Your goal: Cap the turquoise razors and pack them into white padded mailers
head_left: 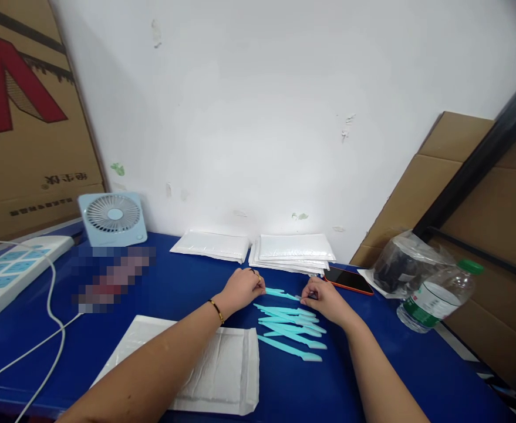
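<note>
At the far left a brown carton (29, 158) with red print stands behind a white power strip (24, 267) with light blue socket panels. A white cable (53, 299) curves down across the blue surface (165, 288). Next comes a square, light blue fan (115, 216), upright near the wall, and in front of it a pixelated item (114, 281) that cannot be made out. Closer to the person, a white padded envelope (229, 364) lies flat, partly covered by the left forearm.

The left hand (242, 289), with rings and a bracelet, has its fingertips closed on the left end of a held turquoise stick (275, 291). Beyond it, near the wall, lies a white envelope (213, 245), and just to its right a stack of similar envelopes (295, 251). Below the held piece, several turquoise sticks (290, 329) with paler right ends lie in a loose, overlapping row, the nearest one just beside the front envelope's right edge.

The right hand (326, 298) is curled, its thumb and finger pinched together at the right end of the held piece. Behind it lies an orange-edged phone (349, 281). Farther right are a dark object in clear plastic (401, 267), a tilted, green-capped bottle (436, 299), and folded cardboard (420, 188) behind a slanting black bar (482, 153).
</note>
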Demonstrator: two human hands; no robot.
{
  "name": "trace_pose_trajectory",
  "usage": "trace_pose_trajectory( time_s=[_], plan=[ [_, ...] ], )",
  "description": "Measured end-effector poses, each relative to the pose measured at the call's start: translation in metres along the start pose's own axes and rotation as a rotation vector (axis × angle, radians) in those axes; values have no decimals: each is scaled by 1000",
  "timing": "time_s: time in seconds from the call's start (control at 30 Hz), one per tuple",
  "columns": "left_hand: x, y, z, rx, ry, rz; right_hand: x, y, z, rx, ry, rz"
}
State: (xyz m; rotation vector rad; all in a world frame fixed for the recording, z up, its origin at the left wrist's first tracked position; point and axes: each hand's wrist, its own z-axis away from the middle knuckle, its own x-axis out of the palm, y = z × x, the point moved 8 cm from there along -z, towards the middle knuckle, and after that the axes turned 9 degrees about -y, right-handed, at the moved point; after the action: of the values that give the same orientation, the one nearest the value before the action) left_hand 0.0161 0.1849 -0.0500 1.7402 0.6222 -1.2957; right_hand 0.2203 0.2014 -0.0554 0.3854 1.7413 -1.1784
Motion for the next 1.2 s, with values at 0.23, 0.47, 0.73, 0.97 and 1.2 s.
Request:
trace_pose_trajectory(
  time_s=[0.23,0.47,0.73,0.97,1.2],
  plan=[
    [-13,-25,5,-87,33,45,-9,14,10,48,-43,-84],
    [-3,16,7,70,-17,73,15,-12,6,0,-195,-79],
    [2,19,4,40,-32,17,7,-29,3,-51,-95,-111],
    [-11,-6,5,-48,17,-63,-11,1,7,39,41,-53],
    [-11,-8,7,-25,9,61,-9,2,14,41,-66,-67]
  ],
)
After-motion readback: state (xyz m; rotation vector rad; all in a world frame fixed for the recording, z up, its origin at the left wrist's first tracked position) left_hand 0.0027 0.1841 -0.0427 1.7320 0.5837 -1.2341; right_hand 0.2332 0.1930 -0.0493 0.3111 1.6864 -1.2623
